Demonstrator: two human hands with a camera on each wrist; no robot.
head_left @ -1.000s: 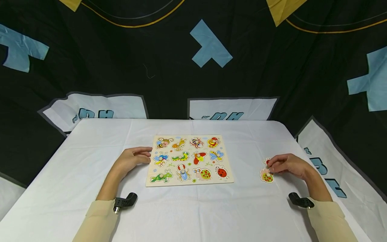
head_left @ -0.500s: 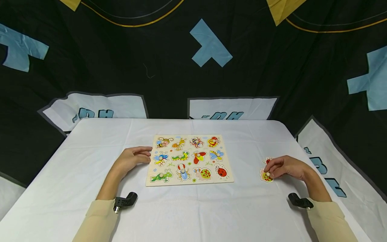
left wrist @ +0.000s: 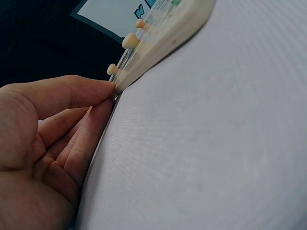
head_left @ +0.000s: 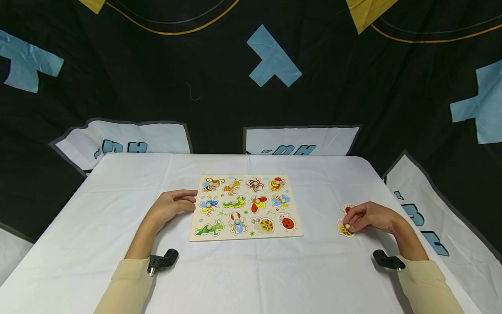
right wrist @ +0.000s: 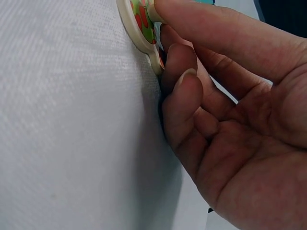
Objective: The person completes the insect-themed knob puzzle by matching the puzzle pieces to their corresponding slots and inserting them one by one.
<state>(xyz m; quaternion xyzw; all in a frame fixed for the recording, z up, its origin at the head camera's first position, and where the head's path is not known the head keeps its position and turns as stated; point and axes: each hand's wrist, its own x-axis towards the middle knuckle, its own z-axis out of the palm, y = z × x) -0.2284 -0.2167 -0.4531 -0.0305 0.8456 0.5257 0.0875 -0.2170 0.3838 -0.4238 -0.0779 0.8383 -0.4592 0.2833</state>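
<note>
A wooden knob puzzle board [head_left: 223,237] with insect pictures lies flat on the white table. My left hand [head_left: 166,210] rests beside its left edge, the thumb and fingertips touching the rim; in the left wrist view the thumb [left wrist: 72,91] meets the board's corner. At the right, my right hand [head_left: 375,216] pinches the pale knob of a snail puzzle piece [head_left: 345,232] between thumb and fingers. That piece, seen close up as a snail piece [right wrist: 142,21], lies low at the cloth. Just behind it is a ladybug piece [head_left: 347,208], partly covered by the fingers.
On the board, knobs show on most pictures, but none on the snail picture [head_left: 266,225] or the ladybug picture [head_left: 287,223]. White cloth [head_left: 321,270] covers the table. A black patterned curtain [head_left: 196,87] hangs behind.
My right hand has shifted slightly towards me, its fingertips moving from beside the ladybug piece onto the snail piece's knob. The left hand and board have not moved.
</note>
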